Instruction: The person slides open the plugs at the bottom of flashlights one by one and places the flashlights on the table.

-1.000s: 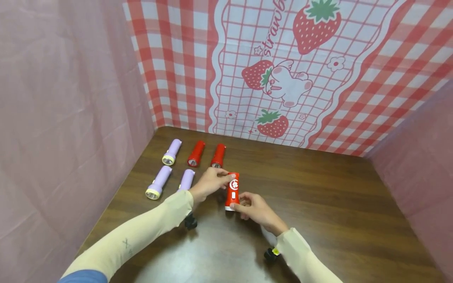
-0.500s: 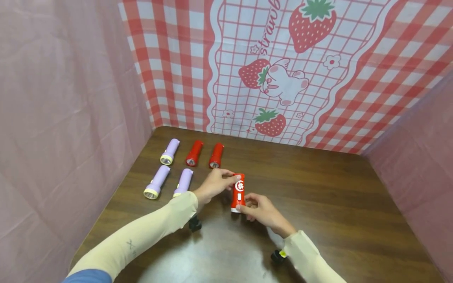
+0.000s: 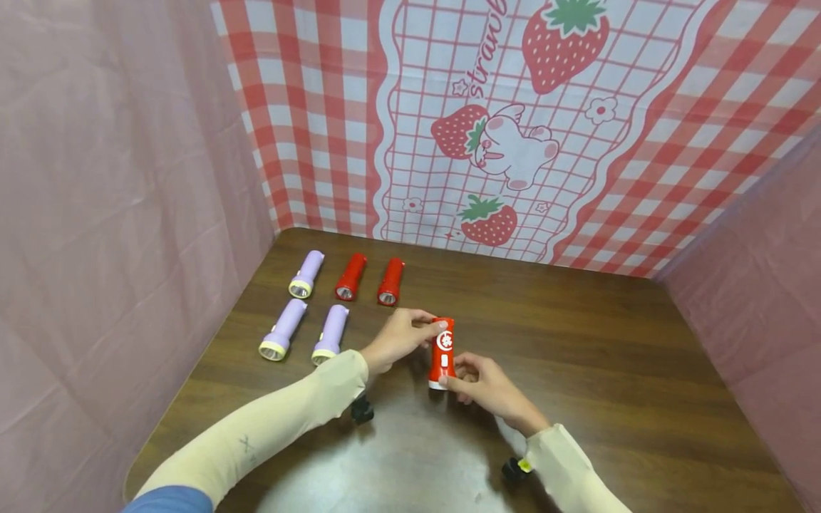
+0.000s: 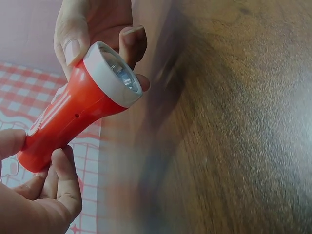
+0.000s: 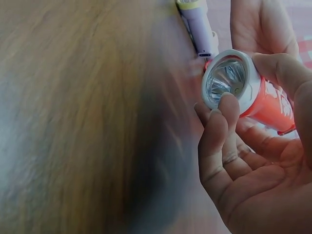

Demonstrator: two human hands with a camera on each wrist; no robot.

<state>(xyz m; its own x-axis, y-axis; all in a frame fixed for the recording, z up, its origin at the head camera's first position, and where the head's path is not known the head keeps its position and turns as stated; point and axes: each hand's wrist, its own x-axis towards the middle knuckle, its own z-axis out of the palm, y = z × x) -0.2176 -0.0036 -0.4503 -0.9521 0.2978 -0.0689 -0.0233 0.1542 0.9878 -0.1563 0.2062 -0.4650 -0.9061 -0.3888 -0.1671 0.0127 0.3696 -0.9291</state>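
Observation:
Both hands hold one red flashlight (image 3: pixel 443 350) over the middle of the table, its white-ringed lens end toward the person. My left hand (image 3: pixel 399 340) pinches the tail end between thumb and fingers. At the head end, the thumb and fingers of my right hand (image 3: pixel 492 389) grip the white rim. A white emblem and a white switch face up on the barrel. The left wrist view shows the flashlight (image 4: pixel 73 114) slanting between the two hands, the right hand's thumb on its rim. In the right wrist view the clear lens (image 5: pixel 226 80) has fingertips at its lower edge.
On the left of the wooden table (image 3: pixel 577 342) lie two red flashlights (image 3: pixel 350 278) (image 3: pixel 391 283) and three lilac ones (image 3: pixel 306 274) (image 3: pixel 283 330) (image 3: pixel 331 335), lens ends toward the person. A strawberry-print cloth (image 3: pixel 487 142) hangs behind; pink curtains (image 3: pixel 128 214) flank the table.
Both hands have shifted right together with the red flashlight between them, away from the lying flashlights. Their hold on it looks the same. The head view has turned slightly.

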